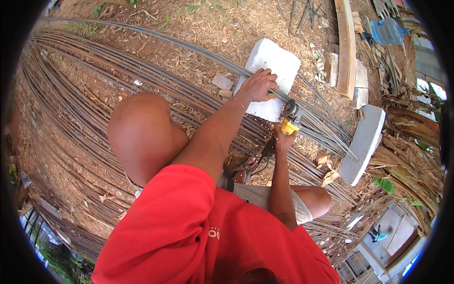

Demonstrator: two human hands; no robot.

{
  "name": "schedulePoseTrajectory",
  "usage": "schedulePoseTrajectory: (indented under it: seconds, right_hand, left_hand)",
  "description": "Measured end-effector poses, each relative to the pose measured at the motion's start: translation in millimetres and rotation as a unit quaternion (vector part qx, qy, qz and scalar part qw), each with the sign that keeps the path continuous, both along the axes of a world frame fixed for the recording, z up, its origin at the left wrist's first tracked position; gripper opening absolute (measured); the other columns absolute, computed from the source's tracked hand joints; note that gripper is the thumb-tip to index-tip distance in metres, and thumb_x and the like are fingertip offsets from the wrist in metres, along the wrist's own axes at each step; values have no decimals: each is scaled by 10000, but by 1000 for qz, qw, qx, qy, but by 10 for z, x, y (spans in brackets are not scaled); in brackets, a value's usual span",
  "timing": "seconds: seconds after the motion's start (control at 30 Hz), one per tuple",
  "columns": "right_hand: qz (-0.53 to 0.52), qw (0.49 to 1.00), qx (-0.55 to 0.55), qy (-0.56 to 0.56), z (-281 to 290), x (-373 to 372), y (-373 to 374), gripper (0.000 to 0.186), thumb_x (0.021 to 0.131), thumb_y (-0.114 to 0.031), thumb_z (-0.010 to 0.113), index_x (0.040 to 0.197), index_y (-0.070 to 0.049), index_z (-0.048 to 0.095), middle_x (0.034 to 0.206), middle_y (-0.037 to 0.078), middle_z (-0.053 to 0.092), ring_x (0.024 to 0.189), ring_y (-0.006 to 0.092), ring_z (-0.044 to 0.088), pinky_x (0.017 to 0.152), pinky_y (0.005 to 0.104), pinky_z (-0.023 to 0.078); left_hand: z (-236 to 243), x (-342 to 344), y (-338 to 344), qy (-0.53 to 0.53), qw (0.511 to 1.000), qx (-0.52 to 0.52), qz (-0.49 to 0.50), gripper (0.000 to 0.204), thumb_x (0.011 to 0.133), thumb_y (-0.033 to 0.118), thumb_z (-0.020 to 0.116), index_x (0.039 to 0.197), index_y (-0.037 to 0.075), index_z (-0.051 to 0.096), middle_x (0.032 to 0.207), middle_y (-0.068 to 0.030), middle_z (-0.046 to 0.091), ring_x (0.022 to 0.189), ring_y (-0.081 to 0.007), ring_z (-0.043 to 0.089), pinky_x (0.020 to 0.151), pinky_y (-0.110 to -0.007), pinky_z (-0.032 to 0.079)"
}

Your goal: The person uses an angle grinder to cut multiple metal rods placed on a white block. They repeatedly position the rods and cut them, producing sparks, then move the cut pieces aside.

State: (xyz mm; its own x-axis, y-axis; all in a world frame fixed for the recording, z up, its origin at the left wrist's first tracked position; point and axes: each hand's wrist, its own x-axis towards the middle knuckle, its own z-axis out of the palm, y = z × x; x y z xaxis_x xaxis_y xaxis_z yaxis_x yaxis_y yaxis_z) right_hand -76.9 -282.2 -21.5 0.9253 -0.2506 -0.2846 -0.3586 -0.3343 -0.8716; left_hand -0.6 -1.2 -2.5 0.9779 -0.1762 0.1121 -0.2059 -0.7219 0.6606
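Note:
My left hand (259, 85) is closed around a bundle of long steel bars (203, 53), pressing them down on a white block (280, 64). In my right hand (284, 140) is a yellow angle grinder (289, 126), gripped by its body. The grinder's disc (289, 107) is at the bars just right of the block; whether it touches them I cannot tell. A dark cord runs from the grinder down toward my foot (250, 163).
More rusty bars (118, 59) lie across the ground, left to right. Shorter bar ends (326, 124) lean toward a grey concrete block (364, 144). At the upper right are a wooden plank (346, 47) and a blue plastic bottle (387, 32). Dry leaves cover the soil.

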Motion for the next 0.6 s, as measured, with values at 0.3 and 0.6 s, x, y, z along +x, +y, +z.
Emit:
schedulePoseTrajectory:
  seconds: [0.3, 0.6]
  right_hand:
    - [32, 999, -27, 14, -164, -39, -171, 428, 795, -28, 909, 1143, -1, 660, 920, 68, 722, 727, 160, 686, 646, 324, 578]
    - [29, 996, -80, -17, -127, 17, -107, 487, 799, -82, 927, 1200, 3, 666, 990, 91, 746, 817, 184, 707, 736, 352, 598]
  left_hand:
    - [-21, -17, -15, -35, 999, -6, 18, 399, 884, 446, 863, 1163, 160, 855, 1184, 8, 670, 1293, -219, 563, 1242, -435, 413]
    - [-15, -25, -11, -34, 999, -7, 22, 365, 884, 432, 867, 1145, 177, 856, 1157, 17, 665, 1272, -212, 565, 1220, -434, 423]
